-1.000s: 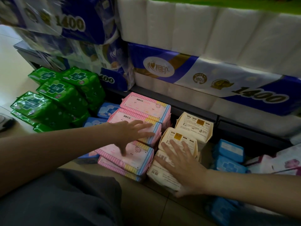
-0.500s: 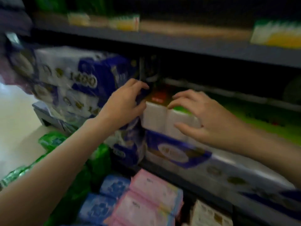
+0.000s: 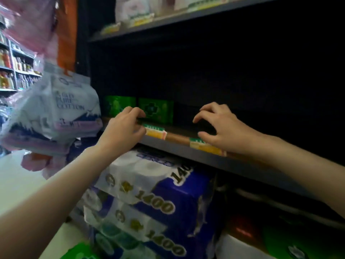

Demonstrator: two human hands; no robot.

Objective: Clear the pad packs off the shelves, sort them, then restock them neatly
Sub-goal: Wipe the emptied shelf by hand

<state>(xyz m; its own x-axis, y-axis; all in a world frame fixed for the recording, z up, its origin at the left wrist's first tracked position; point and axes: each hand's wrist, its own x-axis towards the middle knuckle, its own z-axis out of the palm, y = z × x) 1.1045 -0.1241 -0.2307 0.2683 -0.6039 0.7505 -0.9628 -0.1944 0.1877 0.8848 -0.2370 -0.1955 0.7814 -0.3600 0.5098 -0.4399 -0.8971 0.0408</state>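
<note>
Fingers of both hands curl at the shelf; any grasp is hidden.

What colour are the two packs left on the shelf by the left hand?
Green, each with a darker cross-like emblem: green packs, head view.

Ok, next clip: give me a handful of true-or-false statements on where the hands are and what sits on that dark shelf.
1. Two green packs stand at the left end of the dark shelf. True.
2. The left hand holds a pink pack. False: it is at the shelf's front edge by the green packs, and no pink pack is in it.
3. The right hand reaches over the shelf edge with its fingers curled and nothing visible in them. True.
4. The shelf to the right of the green packs is filled with blue packs. False: that part is dark, and no packs show there.
5. Tissue bundles marked 1400 sit below the shelf. True.
</note>
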